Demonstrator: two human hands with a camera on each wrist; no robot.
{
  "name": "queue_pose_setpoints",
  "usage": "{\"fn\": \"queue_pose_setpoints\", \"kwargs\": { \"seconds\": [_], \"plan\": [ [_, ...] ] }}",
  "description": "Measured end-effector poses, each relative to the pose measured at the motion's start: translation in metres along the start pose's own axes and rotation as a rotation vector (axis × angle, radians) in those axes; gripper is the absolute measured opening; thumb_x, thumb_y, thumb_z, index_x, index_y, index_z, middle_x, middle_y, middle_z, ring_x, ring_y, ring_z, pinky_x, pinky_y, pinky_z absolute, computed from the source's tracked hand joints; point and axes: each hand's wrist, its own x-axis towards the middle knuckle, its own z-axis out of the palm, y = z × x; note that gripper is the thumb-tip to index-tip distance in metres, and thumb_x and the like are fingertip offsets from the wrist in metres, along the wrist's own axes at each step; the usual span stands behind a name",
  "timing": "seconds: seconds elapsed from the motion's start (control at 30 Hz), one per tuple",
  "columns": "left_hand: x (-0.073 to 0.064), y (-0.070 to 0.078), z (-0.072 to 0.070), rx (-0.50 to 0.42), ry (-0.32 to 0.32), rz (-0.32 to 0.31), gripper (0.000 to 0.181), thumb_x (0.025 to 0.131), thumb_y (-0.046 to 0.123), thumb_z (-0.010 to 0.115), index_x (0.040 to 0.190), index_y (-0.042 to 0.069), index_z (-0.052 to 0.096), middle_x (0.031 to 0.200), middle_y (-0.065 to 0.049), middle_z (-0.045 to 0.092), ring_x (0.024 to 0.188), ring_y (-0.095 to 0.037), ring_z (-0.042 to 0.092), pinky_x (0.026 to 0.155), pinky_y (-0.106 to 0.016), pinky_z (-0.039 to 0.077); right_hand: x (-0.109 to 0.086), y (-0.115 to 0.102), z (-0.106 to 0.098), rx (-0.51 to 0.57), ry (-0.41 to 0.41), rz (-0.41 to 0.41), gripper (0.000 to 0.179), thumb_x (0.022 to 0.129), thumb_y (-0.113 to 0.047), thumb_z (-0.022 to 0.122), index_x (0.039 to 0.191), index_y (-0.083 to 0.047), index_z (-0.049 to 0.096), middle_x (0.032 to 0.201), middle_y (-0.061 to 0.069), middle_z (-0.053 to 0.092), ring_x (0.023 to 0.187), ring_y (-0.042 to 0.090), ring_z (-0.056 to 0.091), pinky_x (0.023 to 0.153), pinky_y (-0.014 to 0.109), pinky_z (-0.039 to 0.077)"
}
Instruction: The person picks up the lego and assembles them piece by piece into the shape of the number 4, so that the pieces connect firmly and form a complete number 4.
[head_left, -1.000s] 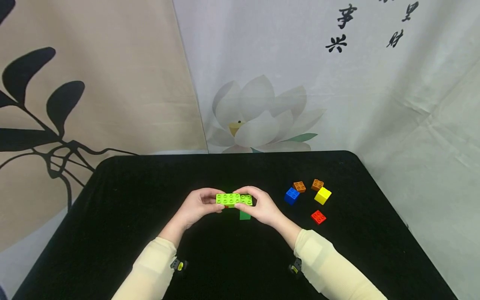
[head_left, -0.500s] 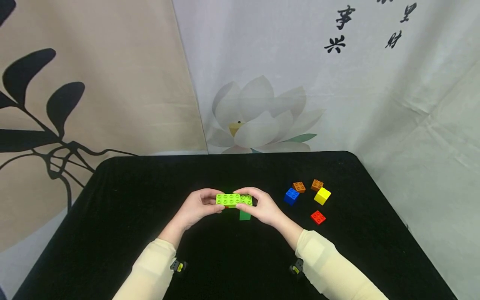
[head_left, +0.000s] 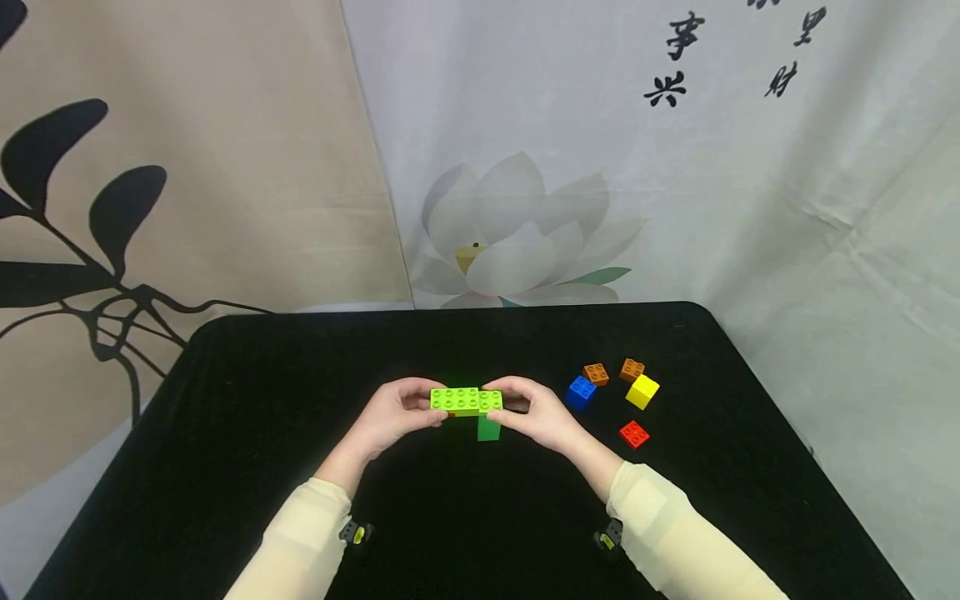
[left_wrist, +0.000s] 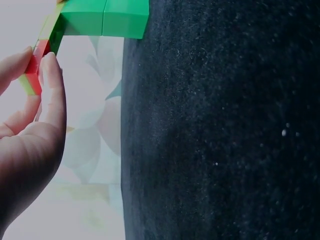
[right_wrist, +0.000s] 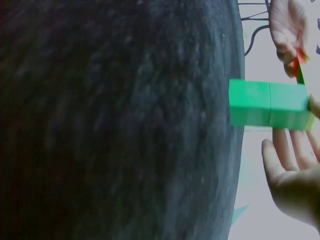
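Observation:
Between my two hands is a built piece of toy building bricks, its top row of lime bricks facing up. Green bricks reach down from its right end; two stacked ones show as a green column in the right wrist view. A red brick sits under the lime row at the left end. My left hand pinches that left end between thumb and fingers. My right hand has its thumb and index finger at the front and back of the right end.
On the black-covered table, to the right, lie a blue brick, a yellow brick, a red brick and two orange bricks, one orange brick beside the blue. A printed curtain hangs behind.
My right hand has slid a little to the right along the lime bricks, uncovering more of their studs. The left hand and the brick piece stay nearly in place.

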Motion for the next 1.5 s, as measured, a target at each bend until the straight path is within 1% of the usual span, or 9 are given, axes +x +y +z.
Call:
{"fn": "queue_pose_setpoints", "kwargs": {
  "seconds": [0.13,0.3,0.6,0.73,0.83,1.0,1.13,1.3,1.5],
  "plan": [
    [0.000,0.000,0.000,0.000,-0.003,-0.003,0.037,0.089,0.007,0.073,0.122,-0.005,0.061,0.110,-0.018,0.067,0.096,-0.027,0.069,0.084,-0.033,0.057,-0.005,0.014,-0.010,-0.005,0.017,0.023,0.037,0.093,-0.001,0.065,0.128,0.007,0.056,0.124,0.024,0.060,0.117,0.041,0.057,0.100,0.053,0.046],
    [0.001,0.001,-0.001,-0.006,-0.010,-0.010,0.037,0.089,0.006,0.073,0.122,-0.005,0.061,0.111,-0.019,0.067,0.097,-0.028,0.068,0.084,-0.033,0.057,-0.016,0.037,-0.029,-0.025,0.040,0.025,0.038,0.093,-0.004,0.066,0.130,0.002,0.057,0.126,0.020,0.062,0.119,0.037,0.057,0.101,0.051,0.046],
    [0.001,0.002,-0.002,0.016,0.001,-0.020,0.037,0.087,0.008,0.075,0.120,-0.002,0.063,0.109,-0.015,0.068,0.097,-0.025,0.068,0.083,-0.034,0.057,-0.046,0.043,-0.063,-0.111,0.050,0.038,0.039,0.094,-0.016,0.069,0.130,-0.007,0.058,0.124,0.012,0.064,0.117,0.029,0.060,0.098,0.042,0.050],
    [0.002,0.002,-0.003,0.030,0.003,-0.013,0.037,0.086,0.010,0.075,0.120,0.000,0.064,0.108,-0.014,0.068,0.096,-0.025,0.068,0.083,-0.034,0.057,-0.059,0.047,-0.078,-0.098,0.047,0.048,0.040,0.095,-0.015,0.068,0.132,-0.006,0.057,0.126,0.013,0.063,0.118,0.030,0.059,0.099,0.038,0.050],
    [0.002,0.002,-0.003,0.032,0.000,-0.011,0.037,0.087,0.010,0.075,0.120,0.001,0.064,0.108,-0.013,0.068,0.096,-0.025,0.067,0.082,-0.033,0.057,-0.068,0.051,-0.088,-0.091,0.048,0.045,0.040,0.095,-0.013,0.067,0.133,-0.005,0.056,0.127,0.014,0.062,0.119,0.031,0.058,0.100,0.041,0.048],
    [0.002,0.003,-0.004,0.033,-0.007,-0.010,0.036,0.087,0.010,0.075,0.120,0.001,0.064,0.108,-0.013,0.068,0.096,-0.026,0.067,0.083,-0.034,0.057,-0.082,0.056,-0.104,-0.179,0.053,0.030,0.040,0.095,-0.013,0.067,0.133,-0.007,0.056,0.128,0.011,0.063,0.119,0.030,0.058,0.101,0.046,0.047],
    [0.002,0.004,-0.004,0.033,-0.013,-0.003,0.036,0.087,0.010,0.075,0.120,0.001,0.065,0.108,-0.013,0.068,0.097,-0.027,0.068,0.083,-0.034,0.057,-0.092,0.061,-0.117,-0.262,0.052,0.019,0.040,0.095,-0.013,0.066,0.134,-0.008,0.056,0.129,0.010,0.063,0.119,0.029,0.058,0.101,0.040,0.048],
    [0.002,0.004,-0.004,0.036,-0.013,-0.004,0.035,0.087,0.011,0.075,0.120,0.001,0.065,0.108,-0.013,0.069,0.097,-0.027,0.067,0.083,-0.035,0.057,-0.104,0.066,-0.129,-0.291,0.039,0.018,0.043,0.094,-0.012,0.067,0.135,-0.007,0.056,0.131,0.012,0.062,0.120,0.030,0.057,0.100,0.034,0.047],
    [0.002,0.004,-0.005,0.034,-0.012,-0.013,0.036,0.088,0.011,0.075,0.120,0.001,0.065,0.109,-0.014,0.068,0.098,-0.027,0.067,0.084,-0.035,0.056,-0.116,0.072,-0.138,-0.320,0.016,0.040,0.045,0.093,-0.014,0.069,0.136,-0.007,0.056,0.132,0.013,0.061,0.118,0.032,0.057,0.099,0.037,0.048]
  ]
}}
